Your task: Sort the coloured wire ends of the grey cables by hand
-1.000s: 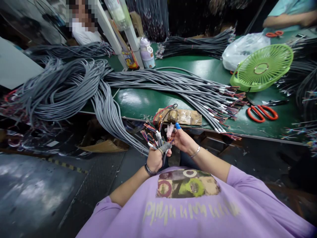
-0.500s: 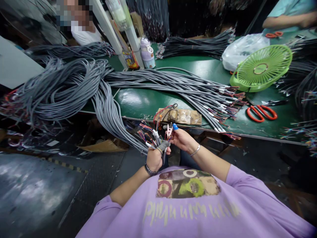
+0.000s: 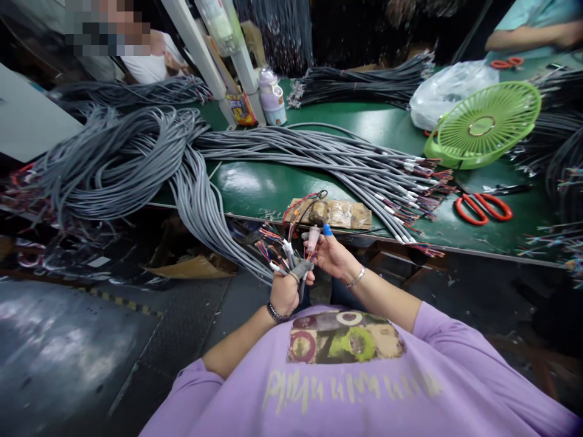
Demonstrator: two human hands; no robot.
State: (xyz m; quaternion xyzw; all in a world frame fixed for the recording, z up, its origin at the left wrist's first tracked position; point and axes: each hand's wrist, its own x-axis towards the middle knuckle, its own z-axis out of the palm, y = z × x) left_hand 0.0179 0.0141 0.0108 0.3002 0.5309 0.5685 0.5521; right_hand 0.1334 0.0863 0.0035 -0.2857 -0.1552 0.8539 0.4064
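Observation:
My left hand [image 3: 286,291] is closed around the ends of several grey cables [image 3: 237,254], its thumb wrapped in a grey covering. Thin coloured wires [image 3: 268,250] fan out from the stripped ends above the fist. Close by on the right, my right hand [image 3: 337,258] has its fingers drawn together at a few orange and dark wires [image 3: 313,258] from one cable. A blue cap covers one of its fingertips. Beside that is a pale pink sleeve-like piece [image 3: 313,238], apparently on another finger. The exact fingertip contact is too small to make out.
On the green bench [image 3: 246,182] lie more grey cables [image 3: 291,145], a wooden block [image 3: 350,214], red-handled scissors [image 3: 483,208], a green fan [image 3: 483,125], a plastic bag [image 3: 449,91] and a bottle [image 3: 272,100]. Two other people are across the bench.
My right hand's fingers shift slightly among the wires, and the pink piece turns to show a wider side. The left hand keeps its hold. A person at the back left moves left.

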